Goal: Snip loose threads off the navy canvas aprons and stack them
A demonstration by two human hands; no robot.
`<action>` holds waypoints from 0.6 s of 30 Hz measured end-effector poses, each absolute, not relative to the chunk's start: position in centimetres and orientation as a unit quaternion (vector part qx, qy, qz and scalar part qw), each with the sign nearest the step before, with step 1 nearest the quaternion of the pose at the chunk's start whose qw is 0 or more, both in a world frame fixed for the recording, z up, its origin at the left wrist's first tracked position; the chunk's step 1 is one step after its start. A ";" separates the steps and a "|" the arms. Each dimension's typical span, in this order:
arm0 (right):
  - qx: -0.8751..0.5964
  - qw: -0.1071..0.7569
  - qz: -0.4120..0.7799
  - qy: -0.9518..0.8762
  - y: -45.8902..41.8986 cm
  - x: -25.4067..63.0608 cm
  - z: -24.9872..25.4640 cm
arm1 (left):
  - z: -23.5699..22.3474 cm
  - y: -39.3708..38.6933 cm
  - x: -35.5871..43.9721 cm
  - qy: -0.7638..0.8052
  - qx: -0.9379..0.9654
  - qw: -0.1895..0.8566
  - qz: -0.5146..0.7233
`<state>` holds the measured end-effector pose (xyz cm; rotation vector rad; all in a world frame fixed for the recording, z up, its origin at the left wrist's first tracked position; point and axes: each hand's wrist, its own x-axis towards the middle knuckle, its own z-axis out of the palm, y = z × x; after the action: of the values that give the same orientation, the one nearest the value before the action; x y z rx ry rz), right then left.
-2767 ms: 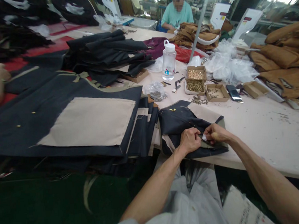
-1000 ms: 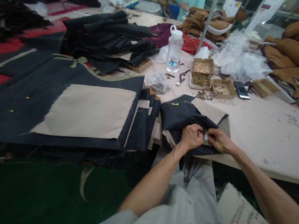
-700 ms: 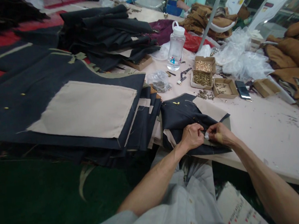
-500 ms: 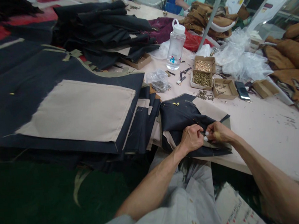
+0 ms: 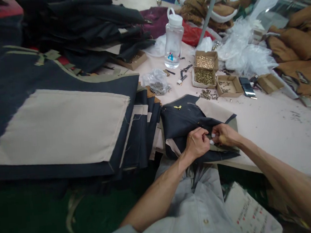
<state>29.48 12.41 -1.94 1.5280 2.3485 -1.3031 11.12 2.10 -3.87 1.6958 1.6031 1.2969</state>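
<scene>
A navy garment piece (image 5: pixel 181 118) with beige lining patches lies folded at the table's front edge. My left hand (image 5: pixel 197 142) is closed on its cloth near the middle, knuckles up. Close to its right, my right hand (image 5: pixel 224 134) pinches the same cloth; white wrapping shows on its fingertips. Any small part between the fingers is hidden. Above my hands, a small yellow tag (image 5: pixel 177 108) lies on the navy cloth.
Stacked navy panels with a beige patch (image 5: pixel 59 126) fill the left. Beyond my hands stand a water bottle (image 5: pixel 173 39), a box of brass fittings (image 5: pixel 205 77), a shallower carton (image 5: pixel 230 87) and a phone (image 5: pixel 247 87). Brown garments (image 5: pixel 301 51) lie at far right.
The view has shifted, so the stack and bottle sit further left. Both hands stay at the same spot on the navy cloth, with only slight finger movement.
</scene>
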 end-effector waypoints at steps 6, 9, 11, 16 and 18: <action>0.399 -0.199 -0.347 0.825 5.7 32.1 -1.2 | -3.9 1.8 10.9 0.584 0.629 0.205 0.470; 0.391 -0.232 -0.327 0.828 3.6 34.2 -1.2 | -3.8 1.6 11.0 0.592 0.634 0.192 0.460; 0.428 -0.272 -0.309 0.805 2.8 35.7 -1.4 | -3.2 1.2 11.1 0.593 0.638 0.184 0.455; 0.452 -0.296 -0.260 0.800 0.7 38.2 -3.2 | 0.7 0.3 11.0 0.630 0.641 0.073 0.431; 0.439 -0.313 -0.242 0.807 -0.2 38.1 -4.4 | 2.6 0.7 10.7 0.668 0.634 -0.001 0.391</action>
<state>38.12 -0.19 -4.38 1.7449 3.2099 -0.9627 10.71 0.69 2.60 1.9912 2.0983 1.2288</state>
